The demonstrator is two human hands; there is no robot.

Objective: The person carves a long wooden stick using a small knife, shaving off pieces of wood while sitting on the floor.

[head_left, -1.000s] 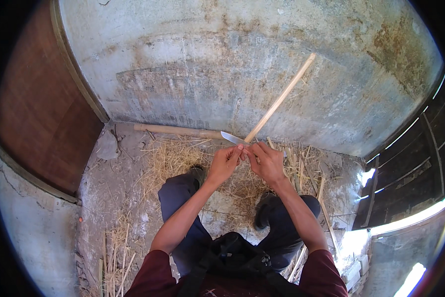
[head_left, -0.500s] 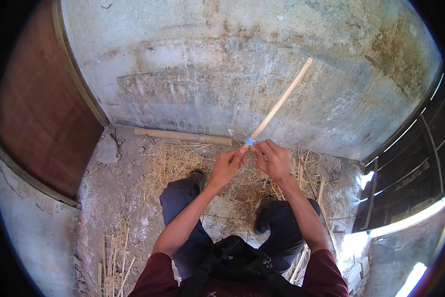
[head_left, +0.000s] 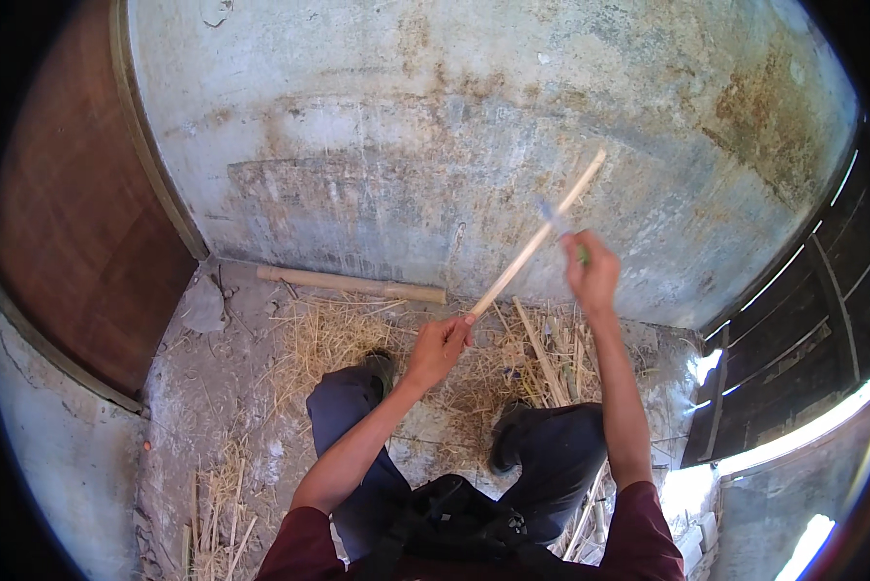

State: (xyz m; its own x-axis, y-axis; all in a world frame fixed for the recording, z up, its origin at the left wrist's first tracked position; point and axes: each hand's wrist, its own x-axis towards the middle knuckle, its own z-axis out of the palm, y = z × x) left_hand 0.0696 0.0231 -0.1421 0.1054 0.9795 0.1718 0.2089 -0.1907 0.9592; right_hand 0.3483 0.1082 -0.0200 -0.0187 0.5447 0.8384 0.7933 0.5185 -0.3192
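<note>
My left hand point(head_left: 437, 351) is closed round the lower end of a long, pale strip of wood or bamboo point(head_left: 522, 256). The strip slants up and away to the right, its far end in front of the wall. Farther along it, my right hand point(head_left: 591, 268) grips a knife point(head_left: 553, 215) with a greenish handle, partly hidden by the fingers. The knife's blade lies across the strip and is smeared by motion, so I cannot tell how deep its edge sits.
A thick bamboo pole point(head_left: 352, 284) lies along the foot of the stained wall point(head_left: 377, 126). Straw and shavings point(head_left: 328, 339) cover the floor between my feet, with several split strips point(head_left: 543, 356) at the right. A brown door point(head_left: 76, 203) stands left, dark slatted boards point(head_left: 793, 339) right.
My right hand has moved with the knife away from my left hand, up and right along the strip. The strip's far end has dipped slightly. My left hand keeps its hold.
</note>
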